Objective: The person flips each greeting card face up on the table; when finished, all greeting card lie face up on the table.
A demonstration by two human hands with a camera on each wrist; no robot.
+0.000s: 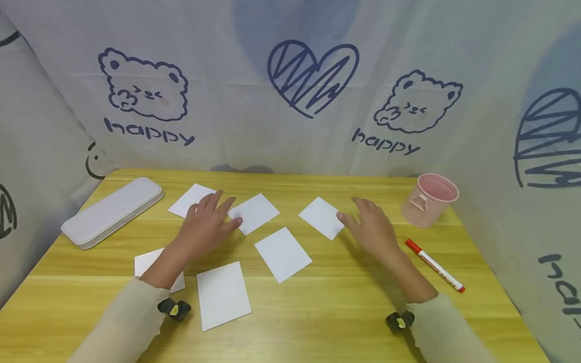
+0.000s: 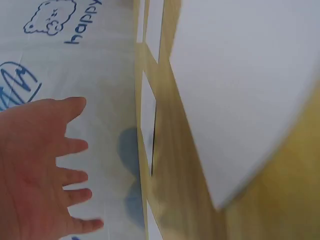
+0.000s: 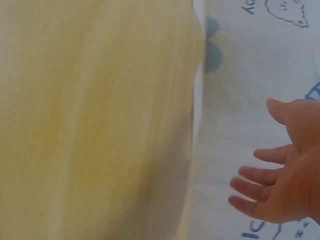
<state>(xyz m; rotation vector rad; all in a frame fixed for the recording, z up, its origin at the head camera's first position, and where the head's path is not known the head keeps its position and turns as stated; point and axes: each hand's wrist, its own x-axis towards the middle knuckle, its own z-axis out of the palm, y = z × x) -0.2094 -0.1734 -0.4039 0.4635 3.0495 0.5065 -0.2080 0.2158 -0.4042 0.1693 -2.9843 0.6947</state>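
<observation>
Several white square cards lie flat and apart on the wooden table. In the head view my left hand (image 1: 204,224) is spread between a back-left card (image 1: 190,199) and a card (image 1: 255,214) to its right, holding nothing. Its forearm partly covers another card (image 1: 147,261). My right hand (image 1: 373,229), also unfolded, has its thumb by the edge of the rightmost card (image 1: 321,217); whether they touch I cannot tell. Two more cards, one in the middle (image 1: 283,254) and one at front (image 1: 224,296), lie between the arms. Both wrist views show bare palms, the left hand (image 2: 35,170) and right hand (image 3: 292,170).
A white oblong case (image 1: 113,212) lies at the table's left. On the right stands a pink cup (image 1: 428,201) with a small handle, and in front of it lies a red-capped marker (image 1: 434,265). Printed fabric (image 1: 218,101) hangs behind the table and at both sides.
</observation>
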